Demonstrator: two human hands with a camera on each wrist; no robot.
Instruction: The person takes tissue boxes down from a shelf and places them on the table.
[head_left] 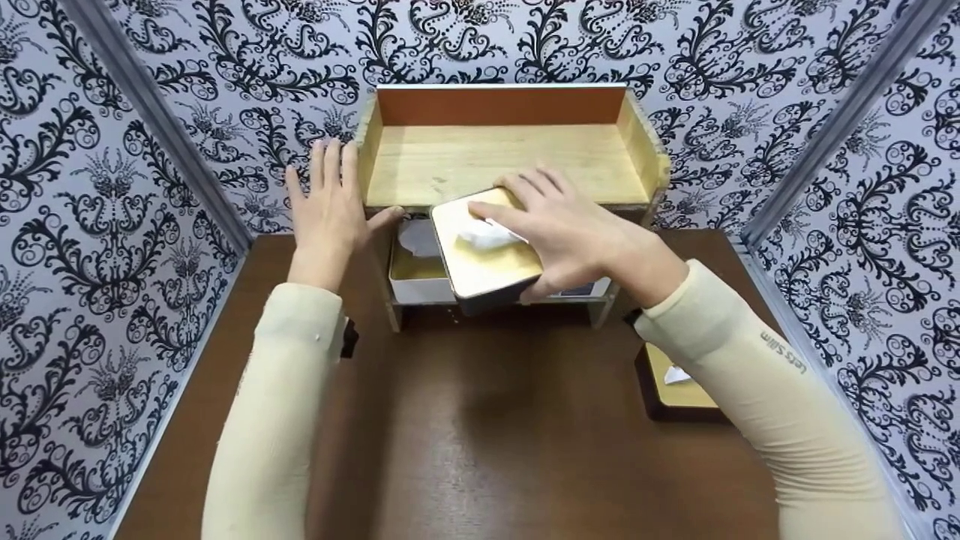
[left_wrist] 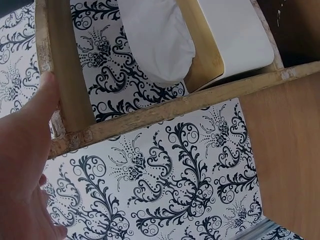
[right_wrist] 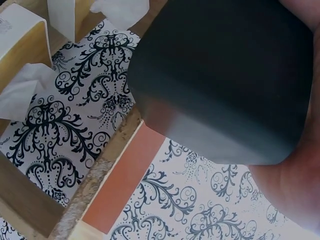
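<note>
My right hand (head_left: pixel 577 232) grips a dark tissue box (head_left: pixel 484 274) by its sides, fingers and thumb spread across its wood-toned top, where a white tissue sticks out. The box is tilted in front of the small wooden shelf (head_left: pixel 480 154). In the right wrist view the box's black side (right_wrist: pixel 225 80) fills much of the picture. On the shelf's left side, my left hand (head_left: pixel 326 214) has straight fingers, and its thumb touches the wooden edge (left_wrist: pixel 45 65). A white tissue box (head_left: pixel 420 290) stands in the lower compartment, its tissue (left_wrist: pixel 162 45) poking out.
Another dark tissue box (head_left: pixel 679 394) with a wood-toned top lies on the brown table (head_left: pixel 480 450) at the right, partly behind my right forearm. Patterned walls (head_left: pixel 495 37) enclose the back and both sides. The shelf has a reddish-brown back board (head_left: pixel 502 106).
</note>
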